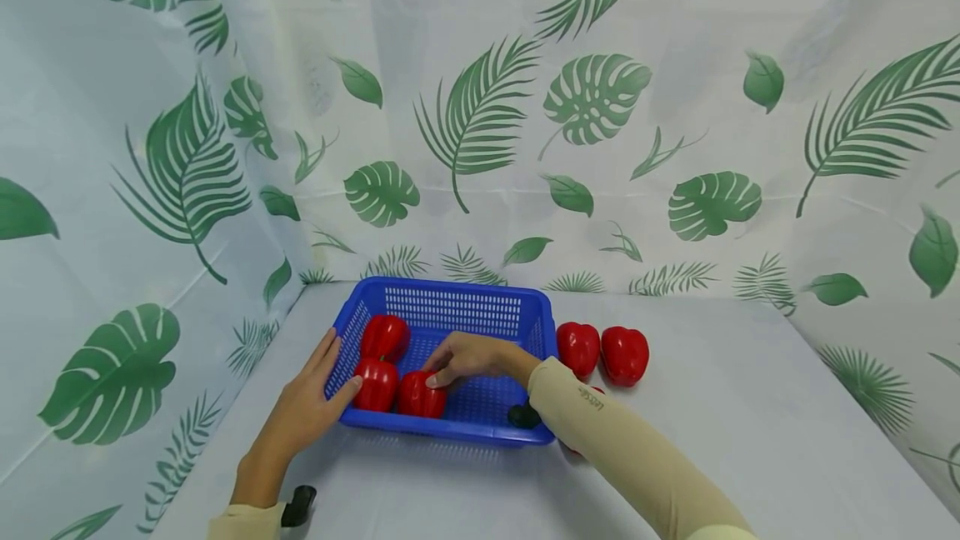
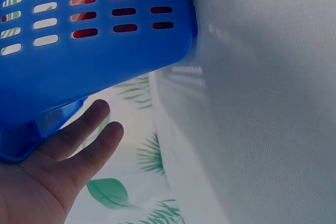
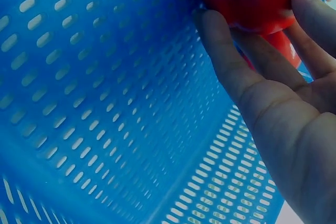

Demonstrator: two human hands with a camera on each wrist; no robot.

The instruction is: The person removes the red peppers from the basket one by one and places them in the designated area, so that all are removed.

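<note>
A blue perforated plastic basket (image 1: 457,432) stands on the table with red bell peppers in its left part. My right hand (image 1: 468,359) reaches inside and grips one bell pepper (image 1: 420,397) by the front wall; fingers and thumb lie round it in the right wrist view. To its left sits a second bell pepper (image 1: 375,386), with a third bell pepper (image 1: 385,337) behind that. At the basket's front left corner rests my left hand (image 1: 303,407), its thumb over the rim near the second pepper. In the left wrist view its visible fingers (image 2: 100,150) stretch out straight beside the basket.
Right of the basket, two red bell peppers (image 1: 578,348) (image 1: 625,355) lie on the white tabletop (image 1: 720,407). More red shows partly hidden by my right sleeve (image 1: 630,448). A leaf-patterned curtain (image 1: 495,132) hangs behind and on both sides of the table.
</note>
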